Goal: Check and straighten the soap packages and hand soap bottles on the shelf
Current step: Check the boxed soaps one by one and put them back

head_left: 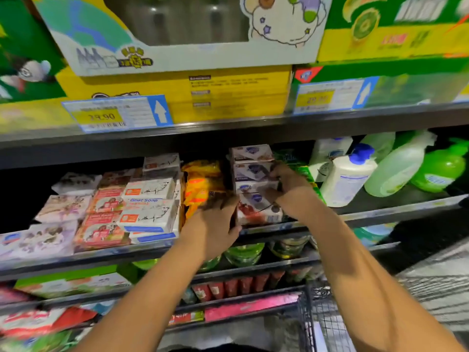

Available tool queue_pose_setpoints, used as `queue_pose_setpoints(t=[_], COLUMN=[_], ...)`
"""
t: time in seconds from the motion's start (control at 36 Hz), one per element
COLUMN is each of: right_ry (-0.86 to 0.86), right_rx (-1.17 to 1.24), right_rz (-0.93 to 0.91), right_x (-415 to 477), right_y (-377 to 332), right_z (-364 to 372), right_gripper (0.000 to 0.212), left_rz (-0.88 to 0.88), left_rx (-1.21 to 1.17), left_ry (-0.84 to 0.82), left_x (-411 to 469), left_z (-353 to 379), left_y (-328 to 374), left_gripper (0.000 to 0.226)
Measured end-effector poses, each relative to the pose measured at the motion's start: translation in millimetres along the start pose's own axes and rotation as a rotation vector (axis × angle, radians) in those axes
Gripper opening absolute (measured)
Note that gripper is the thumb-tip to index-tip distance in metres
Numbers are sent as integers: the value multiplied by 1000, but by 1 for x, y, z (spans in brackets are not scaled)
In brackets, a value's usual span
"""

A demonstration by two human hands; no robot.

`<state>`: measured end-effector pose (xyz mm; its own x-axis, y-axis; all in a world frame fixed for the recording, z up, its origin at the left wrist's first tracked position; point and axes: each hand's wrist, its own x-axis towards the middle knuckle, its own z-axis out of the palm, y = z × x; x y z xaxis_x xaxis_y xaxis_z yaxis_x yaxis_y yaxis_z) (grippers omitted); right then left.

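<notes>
Now both hands on soap box stack [250, 153], middle of shelf [406, 206]. Left hand [213, 222] at stack's 8 o'clock, fingers curled round bottom box's left edge. Right hand [286, 186] at 3 o'clock, fingers curled onto middle boxes. Orange packets [200, 184] touching stack at 9 o'clock; tilted soap bottles [347, 179] farther at 3 o'clock.

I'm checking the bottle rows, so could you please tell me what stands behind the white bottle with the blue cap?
Behind the blue-capped bottle stands another white bottle, partly covered by it; anything deeper is hidden.

white soap box [149, 212] reads "goat soap"; shelf price tag [105, 116] shows 29.90.
</notes>
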<state>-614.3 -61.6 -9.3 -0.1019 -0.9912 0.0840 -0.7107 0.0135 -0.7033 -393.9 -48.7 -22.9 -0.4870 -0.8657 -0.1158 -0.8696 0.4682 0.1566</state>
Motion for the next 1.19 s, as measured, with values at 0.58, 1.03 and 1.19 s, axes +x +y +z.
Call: queue_pose_setpoints(t=[0.58, 1.03, 1.19], right_ry=[-56, -76, -206], right_rx=[789, 1106, 963], right_rz=[234, 391, 367], right_x=[-83, -115, -124], right_y=[-27, -28, -25], right_z=[-23, -27, -24], right_gripper=[47, 16, 52], left_rz=[147, 233, 324], left_rx=[-815, -889, -779], left_ry=[376, 138, 415], left_x=[-29, -48, -51], left_z=[-17, -14, -10], left_y=[18, 14, 12], left_gripper=[63, 95, 53])
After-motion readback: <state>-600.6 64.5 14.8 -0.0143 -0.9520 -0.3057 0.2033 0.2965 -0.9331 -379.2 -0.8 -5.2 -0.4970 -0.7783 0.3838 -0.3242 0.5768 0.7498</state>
